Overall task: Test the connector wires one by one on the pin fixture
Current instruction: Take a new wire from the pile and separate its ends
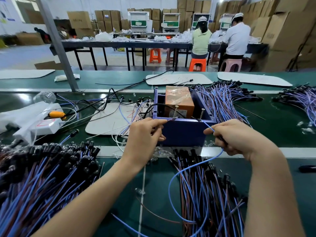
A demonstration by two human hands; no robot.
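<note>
We hold one wire's ends against the blue pin fixture (pixel 183 132): left hand (pixel 145 134) and right hand (pixel 237 137) each keep a narrow pinching grip; heaps of wires beside it remain, tested or untested we cannot tell.

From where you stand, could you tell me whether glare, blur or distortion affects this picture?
Head view: ceiling lights glare off the green bench at left; wide-angle bending curves the bench edges; the far left background is smeared; both hands, left hand and right hand, and the blue box are sharp.

Factory floor — stacked cartons (pixel 109 21), workbenches (pixel 119 44) (2 seated workers (pixel 237 38)).
</note>
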